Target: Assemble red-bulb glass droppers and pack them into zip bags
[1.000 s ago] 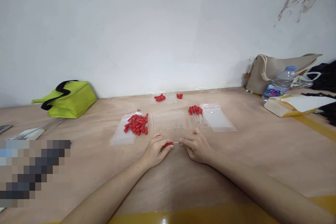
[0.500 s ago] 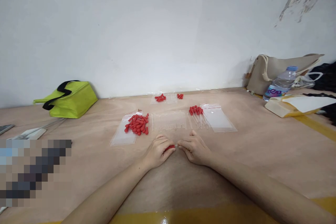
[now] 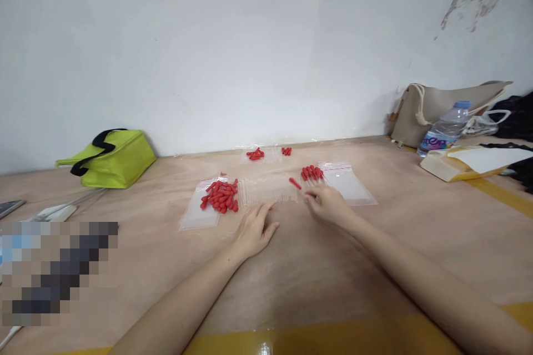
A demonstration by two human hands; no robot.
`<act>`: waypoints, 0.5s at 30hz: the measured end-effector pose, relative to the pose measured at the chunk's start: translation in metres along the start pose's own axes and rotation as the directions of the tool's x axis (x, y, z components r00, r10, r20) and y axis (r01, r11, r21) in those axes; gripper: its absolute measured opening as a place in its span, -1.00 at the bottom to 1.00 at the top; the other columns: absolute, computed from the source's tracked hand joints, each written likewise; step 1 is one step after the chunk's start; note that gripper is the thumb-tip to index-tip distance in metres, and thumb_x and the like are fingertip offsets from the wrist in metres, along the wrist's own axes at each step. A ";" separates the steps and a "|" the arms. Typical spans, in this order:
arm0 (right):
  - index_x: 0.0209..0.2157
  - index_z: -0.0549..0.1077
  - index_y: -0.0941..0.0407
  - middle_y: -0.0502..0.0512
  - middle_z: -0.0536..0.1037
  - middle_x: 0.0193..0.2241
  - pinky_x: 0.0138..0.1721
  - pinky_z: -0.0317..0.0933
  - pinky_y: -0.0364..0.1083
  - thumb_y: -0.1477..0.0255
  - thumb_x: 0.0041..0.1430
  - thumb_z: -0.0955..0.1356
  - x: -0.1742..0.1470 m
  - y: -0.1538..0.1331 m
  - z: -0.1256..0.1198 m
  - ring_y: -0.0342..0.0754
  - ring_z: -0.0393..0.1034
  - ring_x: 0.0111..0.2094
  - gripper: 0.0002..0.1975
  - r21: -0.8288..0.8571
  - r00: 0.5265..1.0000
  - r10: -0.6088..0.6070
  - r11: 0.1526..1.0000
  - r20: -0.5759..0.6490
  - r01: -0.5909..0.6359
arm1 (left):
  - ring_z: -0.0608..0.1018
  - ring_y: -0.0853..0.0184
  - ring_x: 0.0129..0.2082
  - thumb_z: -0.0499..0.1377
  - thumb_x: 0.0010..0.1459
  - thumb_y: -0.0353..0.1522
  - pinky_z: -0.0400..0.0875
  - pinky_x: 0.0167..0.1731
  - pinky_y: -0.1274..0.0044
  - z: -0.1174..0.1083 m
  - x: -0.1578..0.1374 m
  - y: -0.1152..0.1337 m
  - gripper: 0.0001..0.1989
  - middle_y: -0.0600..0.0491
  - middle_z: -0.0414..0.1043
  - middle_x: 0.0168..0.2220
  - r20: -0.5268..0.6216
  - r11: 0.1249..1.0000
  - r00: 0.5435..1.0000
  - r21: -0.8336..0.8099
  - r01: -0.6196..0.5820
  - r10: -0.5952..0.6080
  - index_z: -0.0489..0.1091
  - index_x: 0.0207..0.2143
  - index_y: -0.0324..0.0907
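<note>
My right hand (image 3: 327,203) is closed on a glass dropper whose red rubber bulb (image 3: 295,183) points up and to the left. It is slightly blurred and close to a group of red-bulbed droppers (image 3: 312,172) lying side by side. My left hand (image 3: 254,230) rests on the table with its fingers apart and nothing in it. Its fingertips are just below a row of clear glass tubes (image 3: 268,189). Left of those tubes, a heap of loose red rubber bulbs (image 3: 220,196) lies partly on a clear zip bag (image 3: 195,216).
Another zip bag (image 3: 350,186) lies right of the droppers. Small red bulb clusters (image 3: 255,153) sit near the wall. A lime-green bag (image 3: 120,161) stands at left. At right are a water bottle (image 3: 445,130), a beige bag (image 3: 410,122) and a yellow envelope (image 3: 447,165).
My right hand has moved away from my left, up and to the right, carrying the red-bulbed dropper. My left hand has let go of the red bulb and opened.
</note>
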State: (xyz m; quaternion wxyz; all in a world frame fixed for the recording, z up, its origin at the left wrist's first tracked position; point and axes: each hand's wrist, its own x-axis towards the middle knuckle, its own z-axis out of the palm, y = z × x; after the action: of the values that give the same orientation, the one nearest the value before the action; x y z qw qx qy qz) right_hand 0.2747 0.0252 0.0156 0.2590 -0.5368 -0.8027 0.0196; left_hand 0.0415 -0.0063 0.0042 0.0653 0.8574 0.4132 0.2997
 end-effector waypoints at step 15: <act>-0.23 0.30 0.19 0.18 0.46 -0.31 -0.30 0.10 -0.09 0.37 0.13 0.16 0.050 0.008 0.030 0.03 0.34 -0.25 -0.76 -0.120 0.892 0.448 0.884 -0.051 -0.451 | 0.38 0.30 -0.24 0.04 0.12 -0.39 0.29 -0.22 0.46 0.001 0.002 -0.001 -0.84 0.00 0.32 -0.24 0.100 0.998 0.994 -0.039 -0.044 0.048 0.31 -0.22 -0.18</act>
State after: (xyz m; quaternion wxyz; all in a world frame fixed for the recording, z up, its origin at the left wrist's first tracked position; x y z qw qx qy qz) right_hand 0.2543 0.0797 0.0072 0.2211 -0.7240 -0.6531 0.0212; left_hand 0.0418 -0.0041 0.0042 0.0948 0.8793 0.3840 0.2651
